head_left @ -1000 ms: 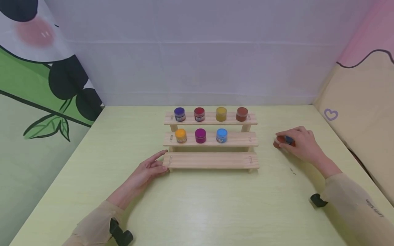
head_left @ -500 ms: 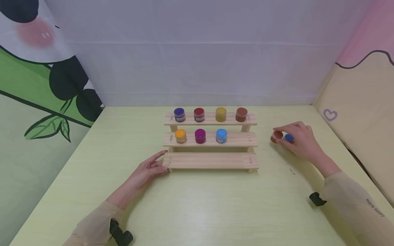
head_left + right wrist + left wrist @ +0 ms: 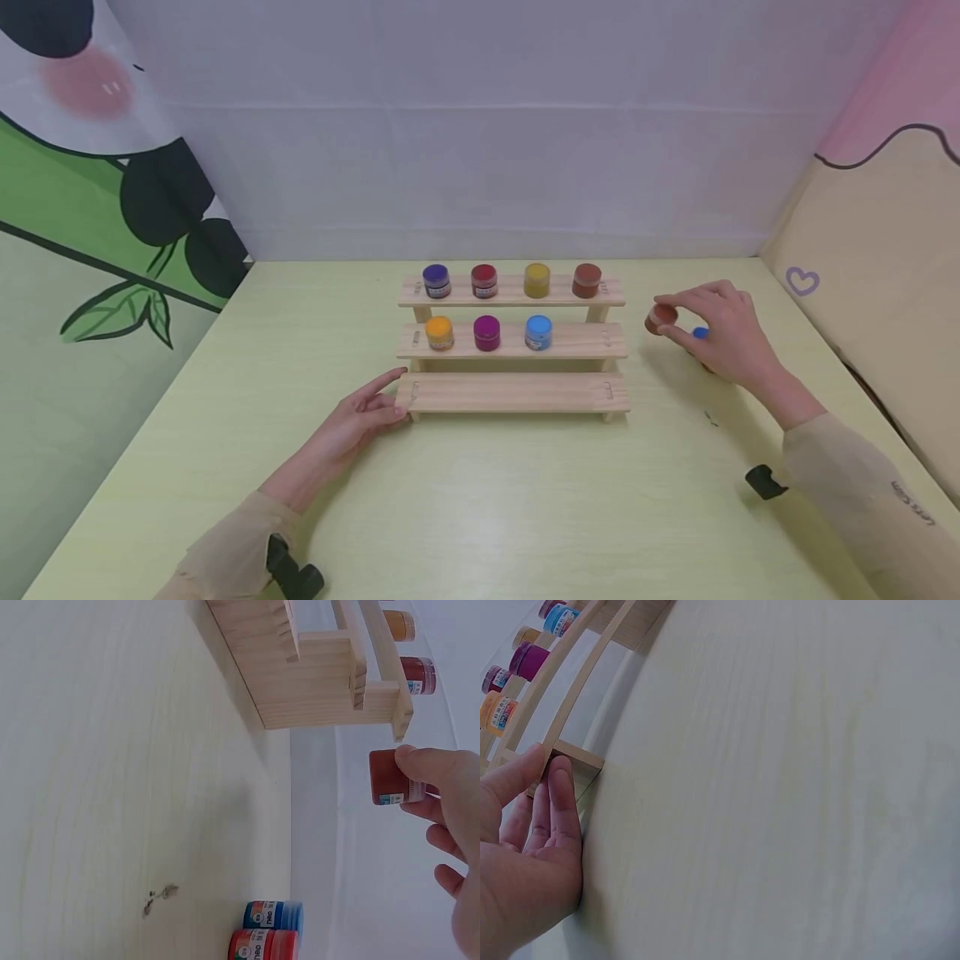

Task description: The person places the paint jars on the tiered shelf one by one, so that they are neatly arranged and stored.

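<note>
My right hand (image 3: 726,335) pinches a small brown paint jar (image 3: 660,319) between thumb and fingers. In the right wrist view, that brown jar (image 3: 391,778) hangs above the table beside the stand. My left hand (image 3: 358,423) grips the left end of a three-step wooden stand (image 3: 513,392). Its thumb lies on the lowest step, with fingers beneath, as the left wrist view shows. The top step bears a purple-blue jar (image 3: 437,282), a dark red jar (image 3: 484,282), a mustard jar (image 3: 537,281) and another brown jar (image 3: 587,281).
An orange jar (image 3: 439,333), a magenta jar (image 3: 487,333) and a light blue jar (image 3: 538,332) stand on the middle step. On the table, a blue jar (image 3: 264,915) and a red jar (image 3: 259,945) stand near my right hand. A pale wall cloth (image 3: 480,167) rises behind.
My right hand has lifted the brown jar off the table and carried it up and leftward, away from the blue jar. My left hand has stayed at the stand.
</note>
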Motion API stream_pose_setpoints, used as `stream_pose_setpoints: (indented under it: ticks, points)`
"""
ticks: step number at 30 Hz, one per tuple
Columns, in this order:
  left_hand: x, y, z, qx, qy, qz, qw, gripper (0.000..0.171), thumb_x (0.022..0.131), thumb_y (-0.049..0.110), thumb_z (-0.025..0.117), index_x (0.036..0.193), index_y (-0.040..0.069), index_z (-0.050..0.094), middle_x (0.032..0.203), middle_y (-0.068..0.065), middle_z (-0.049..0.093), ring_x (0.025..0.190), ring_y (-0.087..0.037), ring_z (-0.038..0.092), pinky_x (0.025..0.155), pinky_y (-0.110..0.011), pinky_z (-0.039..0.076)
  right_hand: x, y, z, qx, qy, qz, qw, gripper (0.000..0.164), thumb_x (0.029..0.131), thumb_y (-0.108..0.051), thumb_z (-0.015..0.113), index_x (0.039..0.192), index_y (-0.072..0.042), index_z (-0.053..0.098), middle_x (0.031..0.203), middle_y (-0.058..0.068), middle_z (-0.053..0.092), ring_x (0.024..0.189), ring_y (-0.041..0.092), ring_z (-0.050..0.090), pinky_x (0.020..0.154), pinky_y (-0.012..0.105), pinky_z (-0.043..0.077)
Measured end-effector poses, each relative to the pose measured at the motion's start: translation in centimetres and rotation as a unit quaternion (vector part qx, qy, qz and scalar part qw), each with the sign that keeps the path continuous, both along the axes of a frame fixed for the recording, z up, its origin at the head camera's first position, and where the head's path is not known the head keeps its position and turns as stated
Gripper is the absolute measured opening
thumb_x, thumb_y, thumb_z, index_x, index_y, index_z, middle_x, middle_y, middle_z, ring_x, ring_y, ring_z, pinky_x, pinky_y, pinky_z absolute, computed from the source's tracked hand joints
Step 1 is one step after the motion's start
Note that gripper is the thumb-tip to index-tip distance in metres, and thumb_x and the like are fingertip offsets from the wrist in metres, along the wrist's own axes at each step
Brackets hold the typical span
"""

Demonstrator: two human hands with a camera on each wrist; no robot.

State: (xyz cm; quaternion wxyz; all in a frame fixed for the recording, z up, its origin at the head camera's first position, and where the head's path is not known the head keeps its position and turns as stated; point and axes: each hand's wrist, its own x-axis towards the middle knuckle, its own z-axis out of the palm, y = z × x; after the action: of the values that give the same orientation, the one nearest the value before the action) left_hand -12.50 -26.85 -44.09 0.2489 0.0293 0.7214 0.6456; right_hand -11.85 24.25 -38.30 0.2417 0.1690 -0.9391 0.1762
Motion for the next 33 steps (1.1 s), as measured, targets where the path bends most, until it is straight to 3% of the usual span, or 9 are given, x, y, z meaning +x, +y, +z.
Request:
stream_pose_setpoints:
  ticks: [7, 16, 24, 28, 33]
  points:
    - [0.0, 0.0, 0.0, 0.007, 0.005, -0.004, 1.0000, 0.071, 0.096, 0.015, 0.063, 0.157, 0.019, 0.027, 0.100, 0.008, 0.066, 0.096, -0.004, 0.065, 0.090, -0.016, 0.050, 0.1, -1.2, 0.5, -0.044, 0.051, 0.024, 0.997, 0.044, 0.073, -0.008, 0.085, 0.115, -0.010, 0.073, 0.102, 0.012, 0.075, 0.099, 0.030, 0.049, 0.081, 0.047, 0.029]
    - [0.1, -0.1, -0.1, 0.006, 0.013, 0.000, 0.9999, 0.072, 0.096, 0.016, 0.064, 0.157, 0.020, 0.026, 0.099, 0.009, 0.066, 0.096, -0.003, 0.064, 0.089, -0.017, 0.051, 0.3, -3.6, 1.6, -0.092, 0.121, 0.087, 0.984, 0.048, 0.067, 0.001, 0.085, 0.113, -0.008, 0.073, 0.098, 0.012, 0.075, 0.094, 0.025, 0.050, 0.085, 0.041, 0.030]
    - [0.2, 0.2, -0.4, -0.012, 0.028, 0.011, 0.9995, 0.070, 0.096, 0.017, 0.064, 0.157, 0.020, 0.029, 0.100, 0.008, 0.064, 0.094, -0.003, 0.063, 0.087, -0.017, 0.051, 0.3, -4.8, 1.5, -0.084, 0.124, 0.119, 0.981, 0.047, 0.070, -0.004, 0.086, 0.115, -0.009, 0.073, 0.098, 0.009, 0.075, 0.095, 0.024, 0.052, 0.087, 0.034, 0.030]
    - [0.4, 0.5, -0.6, -0.039, 0.049, 0.014, 0.9979, 0.071, 0.095, 0.021, 0.067, 0.156, 0.021, 0.030, 0.115, -0.003, 0.066, 0.101, -0.005, 0.063, 0.090, -0.019, 0.050, 0.4, -5.2, 1.4, -0.080, 0.126, 0.129, 0.980, 0.048, 0.069, -0.006, 0.086, 0.115, -0.010, 0.073, 0.098, 0.008, 0.075, 0.096, 0.024, 0.053, 0.087, 0.034, 0.030]
    - [0.5, 1.1, -0.8, -0.094, 0.084, 0.013, 0.9919, 0.075, 0.092, 0.029, 0.071, 0.154, 0.026, 0.030, 0.138, -0.017, 0.056, 0.113, -0.017, 0.062, 0.099, -0.032, 0.049, 0.5, -5.9, 1.1, -0.077, 0.129, 0.140, 0.979, 0.046, 0.071, -0.009, 0.085, 0.115, -0.009, 0.073, 0.100, 0.008, 0.075, 0.096, 0.025, 0.054, 0.086, 0.035, 0.031]
